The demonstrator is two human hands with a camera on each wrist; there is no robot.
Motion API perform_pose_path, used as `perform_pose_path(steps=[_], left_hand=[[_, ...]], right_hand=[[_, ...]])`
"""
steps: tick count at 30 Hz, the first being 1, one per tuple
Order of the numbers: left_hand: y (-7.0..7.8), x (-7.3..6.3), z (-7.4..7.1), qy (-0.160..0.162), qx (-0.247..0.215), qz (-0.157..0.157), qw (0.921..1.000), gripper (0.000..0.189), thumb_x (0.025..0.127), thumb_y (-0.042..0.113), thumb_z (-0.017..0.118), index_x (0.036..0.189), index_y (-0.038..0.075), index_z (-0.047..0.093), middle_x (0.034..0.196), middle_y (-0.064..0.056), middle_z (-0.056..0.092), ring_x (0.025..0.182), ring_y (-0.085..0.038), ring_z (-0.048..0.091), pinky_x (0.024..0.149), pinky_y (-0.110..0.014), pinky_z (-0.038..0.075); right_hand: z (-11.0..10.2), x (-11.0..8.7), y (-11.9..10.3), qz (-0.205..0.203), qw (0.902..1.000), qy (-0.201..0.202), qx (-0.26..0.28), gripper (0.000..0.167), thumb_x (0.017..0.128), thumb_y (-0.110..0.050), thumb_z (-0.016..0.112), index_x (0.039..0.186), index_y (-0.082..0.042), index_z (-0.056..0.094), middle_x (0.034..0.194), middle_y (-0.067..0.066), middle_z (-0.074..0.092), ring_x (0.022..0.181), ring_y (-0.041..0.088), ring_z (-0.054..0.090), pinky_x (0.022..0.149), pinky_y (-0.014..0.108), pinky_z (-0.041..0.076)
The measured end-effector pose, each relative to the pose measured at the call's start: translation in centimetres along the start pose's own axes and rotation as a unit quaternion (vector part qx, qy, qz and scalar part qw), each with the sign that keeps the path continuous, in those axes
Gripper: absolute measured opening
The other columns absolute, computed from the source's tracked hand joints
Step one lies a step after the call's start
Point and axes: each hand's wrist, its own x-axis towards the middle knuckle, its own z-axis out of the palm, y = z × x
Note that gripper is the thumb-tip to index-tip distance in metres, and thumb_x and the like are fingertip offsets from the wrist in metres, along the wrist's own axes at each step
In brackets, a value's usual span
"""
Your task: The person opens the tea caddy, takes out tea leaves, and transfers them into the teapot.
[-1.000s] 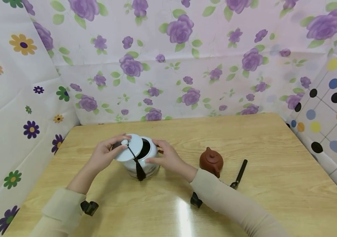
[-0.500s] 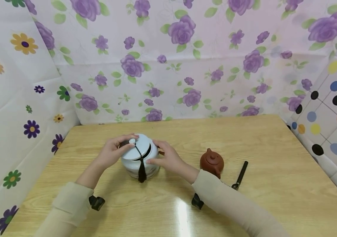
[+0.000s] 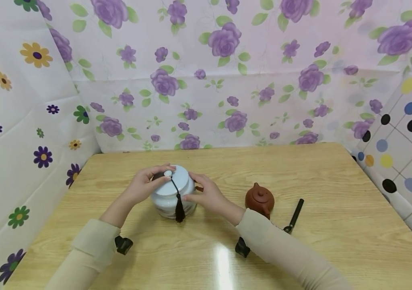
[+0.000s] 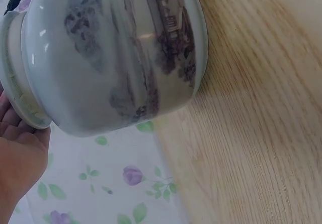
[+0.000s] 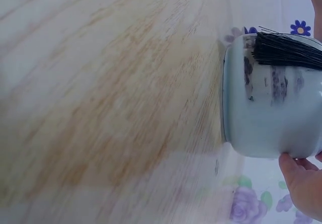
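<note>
A pale blue porcelain jar [image 3: 167,205] with a dark landscape print stands upright on the wooden table. Its round lid [image 3: 180,180] sits over the mouth, and the dark opening no longer shows. My left hand [image 3: 141,187] holds the lid from the left, thumb near the knob and fingers along the far side. From the lid knob a black tassel [image 3: 180,210] hangs down the jar's front. My right hand [image 3: 209,197] grips the jar's right side, thumb in front and fingers behind. In the right wrist view the thumb touches the jar wall [image 5: 271,118].
A reddish-brown clay teapot [image 3: 259,200] stands right of the jar, close to the right forearm. Beyond it lies a black-handled tool [image 3: 295,215], partly hidden by the sleeve. Floral cloth [image 3: 227,92] hangs behind the table's far edge.
My left hand has moved the lid rightward and down over the jar's mouth, covering the dark gap. The tassel shifted right with it. My right hand has stayed on the jar.
</note>
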Motion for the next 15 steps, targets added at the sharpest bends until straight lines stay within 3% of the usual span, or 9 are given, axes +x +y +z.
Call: perform_pose_path(steps=[8,15], left_hand=[[0.11,0.03,0.0,0.0,-0.001,0.001,1.0,0.033,0.095,0.019,0.059,0.126,0.008,0.062,0.139,-0.013,0.052,0.139,-0.027,0.035,0.113,-0.045,0.032],[-0.26,-0.02,0.12,0.008,0.012,0.001,0.9999,0.034,0.094,0.02,0.06,0.126,0.008,0.062,0.141,-0.017,0.049,0.135,-0.031,0.039,0.111,-0.051,0.034]], right_hand=[[-0.68,0.19,-0.09,0.005,0.9996,-0.015,-0.023,0.074,0.087,-0.024,0.071,0.148,-0.004,0.032,0.146,0.014,0.04,0.131,0.027,0.042,0.106,0.042,0.043],[-1.02,0.67,-0.16,-0.024,0.9996,0.011,-0.013,0.064,0.094,-0.029,0.061,0.147,-0.007,0.034,0.147,0.014,0.039,0.135,0.03,0.039,0.109,0.042,0.04]])
